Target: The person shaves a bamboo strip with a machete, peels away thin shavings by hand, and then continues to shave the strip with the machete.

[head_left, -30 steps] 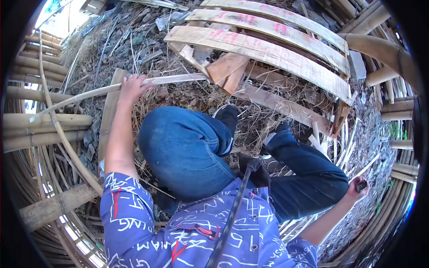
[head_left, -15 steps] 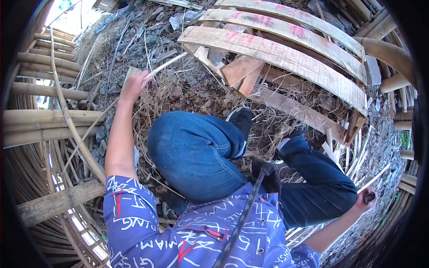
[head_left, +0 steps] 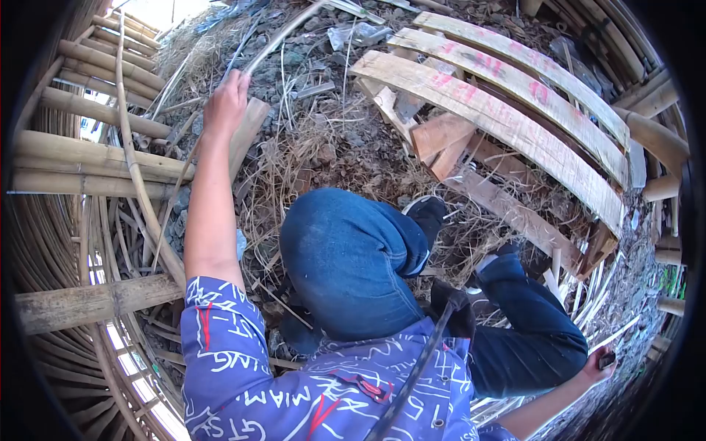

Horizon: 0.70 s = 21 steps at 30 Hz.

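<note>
My left hand (head_left: 226, 106) is at the upper left with its arm stretched forward, the fingers closed around a thin pale bamboo strip (head_left: 283, 33). The strip slants up and to the right from my fist, and its far end reaches the top of the view. Just beside that wrist is a flat wooden board (head_left: 248, 136). Low at the right, my right hand (head_left: 594, 370) is closed on a short dark object (head_left: 607, 360); its kind is too small to tell. This hand is beyond my bent knee, close to a pale strip (head_left: 618, 332) on the ground.
A slatted wooden pallet (head_left: 493, 99) with red marks stands ahead to the right. Bamboo poles (head_left: 103, 294) line the left side, and more poles (head_left: 654, 140) stand at the right. Dry straw and dirt (head_left: 309, 154) cover the ground. A dark strap (head_left: 412, 375) hangs across my shirt.
My left hand has moved further forward, and the strip now points more steeply upward. The board by the wrist shows more. The whole view has shifted; my right hand remains low at the right.
</note>
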Each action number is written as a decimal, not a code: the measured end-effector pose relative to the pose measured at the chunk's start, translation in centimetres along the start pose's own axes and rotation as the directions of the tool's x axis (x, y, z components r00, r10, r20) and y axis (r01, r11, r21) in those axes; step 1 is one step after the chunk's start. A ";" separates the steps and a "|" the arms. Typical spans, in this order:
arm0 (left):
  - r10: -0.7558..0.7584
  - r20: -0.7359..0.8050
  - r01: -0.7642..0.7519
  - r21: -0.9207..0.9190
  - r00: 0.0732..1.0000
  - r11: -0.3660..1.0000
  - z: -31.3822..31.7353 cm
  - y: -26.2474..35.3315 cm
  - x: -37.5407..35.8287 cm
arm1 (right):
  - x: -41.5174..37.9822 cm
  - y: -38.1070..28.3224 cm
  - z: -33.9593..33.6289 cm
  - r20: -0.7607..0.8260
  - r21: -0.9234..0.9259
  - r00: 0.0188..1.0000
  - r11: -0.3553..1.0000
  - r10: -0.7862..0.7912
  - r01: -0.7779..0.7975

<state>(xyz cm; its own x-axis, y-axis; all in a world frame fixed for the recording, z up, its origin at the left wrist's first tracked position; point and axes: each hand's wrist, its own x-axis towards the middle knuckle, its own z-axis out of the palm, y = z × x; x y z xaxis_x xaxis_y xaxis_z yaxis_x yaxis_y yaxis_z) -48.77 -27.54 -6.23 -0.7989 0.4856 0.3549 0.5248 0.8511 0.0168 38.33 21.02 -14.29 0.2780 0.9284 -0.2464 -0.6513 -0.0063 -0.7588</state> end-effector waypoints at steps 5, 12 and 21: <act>0.070 -0.170 -0.088 -0.101 0.983 0.991 -5.3 -0.2 4.4 | 1.0 0.3 -0.9 0.109 0.001 0.994 0.999 0.033 -0.033; 0.241 0.323 0.037 -0.663 0.915 0.748 -15.2 13.2 4.8 | 0.8 1.2 -0.9 0.065 0.051 0.998 0.999 -0.007 0.004; 0.688 0.485 0.144 -0.858 0.540 0.493 -16.6 25.5 -1.3 | -4.2 2.7 2.5 0.048 0.016 0.993 0.994 -0.110 0.109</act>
<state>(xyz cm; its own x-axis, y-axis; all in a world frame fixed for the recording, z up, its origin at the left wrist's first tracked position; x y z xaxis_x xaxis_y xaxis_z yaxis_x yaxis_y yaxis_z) -29.49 -9.78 9.30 -0.2129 0.9444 -0.2506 0.3960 0.3179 0.8615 33.58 18.04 -13.81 0.3132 0.9404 -0.1322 -0.6285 0.1009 -0.7713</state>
